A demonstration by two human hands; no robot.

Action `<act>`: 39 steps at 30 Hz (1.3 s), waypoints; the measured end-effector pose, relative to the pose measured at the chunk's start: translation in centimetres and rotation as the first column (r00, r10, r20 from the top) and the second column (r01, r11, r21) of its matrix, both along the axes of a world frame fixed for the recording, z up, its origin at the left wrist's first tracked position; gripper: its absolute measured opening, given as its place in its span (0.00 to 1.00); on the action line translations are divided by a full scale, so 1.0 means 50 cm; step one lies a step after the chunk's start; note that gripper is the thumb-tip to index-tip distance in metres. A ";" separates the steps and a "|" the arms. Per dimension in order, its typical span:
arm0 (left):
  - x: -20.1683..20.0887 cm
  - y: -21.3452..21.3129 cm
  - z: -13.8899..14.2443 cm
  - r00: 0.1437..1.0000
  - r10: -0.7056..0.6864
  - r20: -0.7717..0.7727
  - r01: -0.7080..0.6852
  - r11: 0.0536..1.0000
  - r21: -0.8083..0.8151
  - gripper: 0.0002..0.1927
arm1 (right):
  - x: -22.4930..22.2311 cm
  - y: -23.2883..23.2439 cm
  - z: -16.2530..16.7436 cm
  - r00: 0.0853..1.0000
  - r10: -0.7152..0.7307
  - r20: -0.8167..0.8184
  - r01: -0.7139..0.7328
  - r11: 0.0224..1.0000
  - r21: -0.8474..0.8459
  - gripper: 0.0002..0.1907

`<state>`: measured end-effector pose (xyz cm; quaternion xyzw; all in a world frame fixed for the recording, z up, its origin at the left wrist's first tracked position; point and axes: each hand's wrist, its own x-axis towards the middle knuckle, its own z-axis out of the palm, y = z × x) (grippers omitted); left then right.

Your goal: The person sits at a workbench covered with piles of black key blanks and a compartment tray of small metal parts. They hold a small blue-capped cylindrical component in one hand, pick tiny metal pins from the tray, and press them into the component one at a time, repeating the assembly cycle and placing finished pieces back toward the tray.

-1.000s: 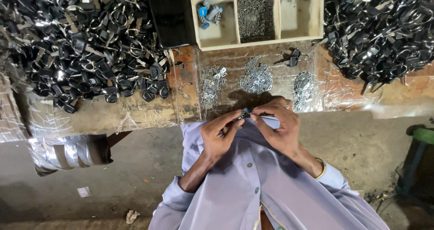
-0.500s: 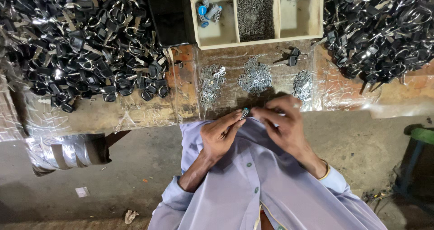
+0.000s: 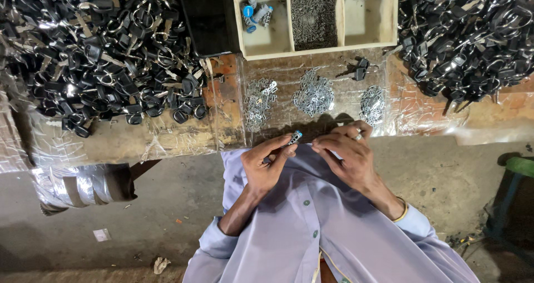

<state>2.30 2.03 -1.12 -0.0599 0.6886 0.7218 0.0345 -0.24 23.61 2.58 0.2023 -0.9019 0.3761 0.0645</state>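
Observation:
My left hand [image 3: 267,163] pinches a small dark cylinder with a blue tip [image 3: 293,138] just above my chest, at the near edge of the workbench. My right hand [image 3: 347,155] is beside it, fingers curled close to the cylinder's end; whether it holds a tiny part is hidden. Three small piles of silvery metal pieces [image 3: 314,94] lie on the plastic-covered bench top right beyond my hands.
A wooden divider tray [image 3: 322,48] with small parts stands at the back. Big heaps of black padlocks with shiny shackles lie at left [image 3: 105,55] and right [image 3: 473,32]. A foil-wrapped bench leg [image 3: 83,185] stands at left, and a green stool [image 3: 520,166] at right.
Both hands have stayed together at the bench edge. The fingers have shifted slightly around the small cylinder.

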 end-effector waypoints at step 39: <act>0.015 -0.055 0.003 0.993 0.118 0.017 -0.118 0.993 -0.014 0.13 | -0.047 -0.062 0.019 0.972 0.204 0.118 -0.202 0.979 -0.035 0.10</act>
